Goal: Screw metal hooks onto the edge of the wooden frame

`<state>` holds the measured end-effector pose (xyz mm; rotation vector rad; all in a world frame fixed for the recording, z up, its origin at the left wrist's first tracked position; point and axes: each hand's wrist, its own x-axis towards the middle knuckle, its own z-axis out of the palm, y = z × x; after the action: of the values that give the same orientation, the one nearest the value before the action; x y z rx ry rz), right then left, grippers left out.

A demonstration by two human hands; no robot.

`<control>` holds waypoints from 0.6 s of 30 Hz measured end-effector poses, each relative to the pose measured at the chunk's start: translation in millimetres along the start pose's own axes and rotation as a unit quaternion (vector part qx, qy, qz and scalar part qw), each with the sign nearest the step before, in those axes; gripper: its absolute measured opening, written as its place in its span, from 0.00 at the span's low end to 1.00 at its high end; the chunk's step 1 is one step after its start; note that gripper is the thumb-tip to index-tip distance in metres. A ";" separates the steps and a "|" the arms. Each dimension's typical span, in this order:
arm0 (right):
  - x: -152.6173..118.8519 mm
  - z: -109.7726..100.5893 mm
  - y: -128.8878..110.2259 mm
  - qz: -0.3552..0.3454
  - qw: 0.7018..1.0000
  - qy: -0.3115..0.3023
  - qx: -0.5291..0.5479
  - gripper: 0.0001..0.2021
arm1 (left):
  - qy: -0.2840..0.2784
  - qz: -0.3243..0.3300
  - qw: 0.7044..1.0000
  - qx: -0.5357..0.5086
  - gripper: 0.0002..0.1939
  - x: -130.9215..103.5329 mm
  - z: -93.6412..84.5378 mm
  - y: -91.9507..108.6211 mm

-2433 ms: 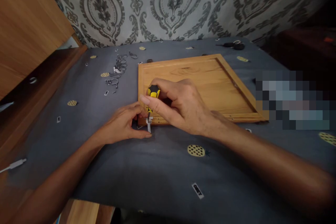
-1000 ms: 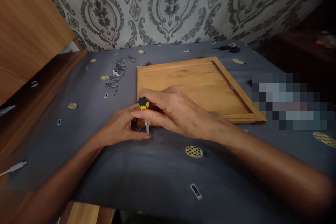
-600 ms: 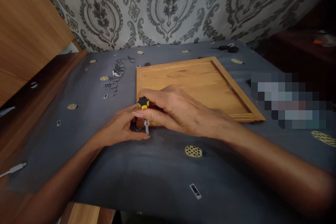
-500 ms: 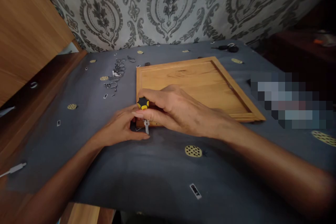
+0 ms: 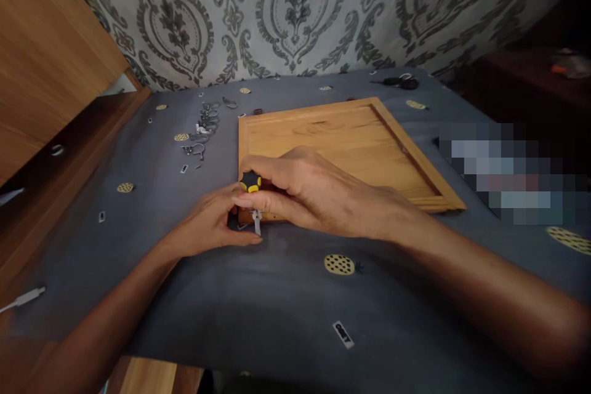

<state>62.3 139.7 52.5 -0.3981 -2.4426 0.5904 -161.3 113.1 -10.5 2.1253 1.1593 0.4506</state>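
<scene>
A wooden framed panel (image 5: 323, 148) lies on the dark cloth. At its near left corner my right hand (image 5: 300, 191) grips a screwdriver with a black and yellow handle (image 5: 250, 181), its end pointing up between thumb and fingers. My left hand (image 5: 215, 221) is curled round the same corner, thumb and fingers on a small metal clip (image 5: 257, 221) below the handle. The screwdriver's tip is hidden by my hands.
Several metal clips (image 5: 207, 117) lie on the cloth (image 5: 277, 308) left of the panel. A black tool (image 5: 399, 81) rests behind it. A wooden cabinet (image 5: 55, 43) stands at the left, and a white cable (image 5: 28, 298) lies near the left edge. A blurred patch covers the right side.
The whole view has shifted very slightly. Both hands keep their hold at the panel corner, and the screwdriver shows no clear movement.
</scene>
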 end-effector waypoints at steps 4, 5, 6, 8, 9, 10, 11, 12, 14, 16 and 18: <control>0.2 1.9 1.2 -0.003 1.000 0.005 0.009 0.15 | -0.002 -0.002 1.000 0.000 0.17 -0.2 0.3 -0.8; 0.4 2.4 0.5 -0.003 1.000 0.014 0.016 0.15 | 0.000 -0.004 1.000 -0.004 0.18 -0.3 0.4 -1.3; 0.7 2.5 -0.8 -0.002 0.999 0.033 0.027 0.15 | 0.002 -0.005 1.000 -0.008 0.18 -0.5 0.4 -1.8; 1.0 0.6 -6.0 0.017 0.993 0.101 0.052 0.16 | 0.006 -0.007 1.000 -0.012 0.19 -0.6 -0.1 -2.3; 0.9 -1.5 -9.4 0.038 0.987 0.142 0.063 0.16 | 0.008 -0.007 1.000 -0.010 0.20 -0.6 -0.6 -2.1; 0.7 -4.0 -12.9 0.064 0.980 0.178 0.068 0.17 | 0.007 -0.007 1.000 -0.006 0.20 -0.5 -1.2 -1.7; 0.3 -6.7 -15.9 0.087 0.973 0.203 0.064 0.17 | 0.006 -0.005 1.000 -0.003 0.20 -0.4 -1.9 -1.1; -0.2 -9.2 -18.0 0.100 0.970 0.217 0.053 0.17 | 0.005 -0.005 1.000 0.001 0.19 -0.2 -2.7 -0.4; -1.0 -11.8 -18.7 0.105 0.971 0.213 0.030 0.18 | 0.002 -0.004 1.000 0.007 0.19 0.1 -3.8 0.9; -1.2 -10.4 -14.9 0.090 0.976 0.196 0.018 0.19 | 0.002 -0.001 1.000 0.009 0.19 0.4 -4.2 1.5; -0.5 -6.1 -9.2 0.081 0.980 0.179 0.019 0.18 | 0.005 -0.003 1.000 0.006 0.20 0.5 -3.9 1.4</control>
<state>65.0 133.5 61.3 -0.6350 -2.0654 0.5770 -162.5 114.4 -6.8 2.1323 1.1752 0.4524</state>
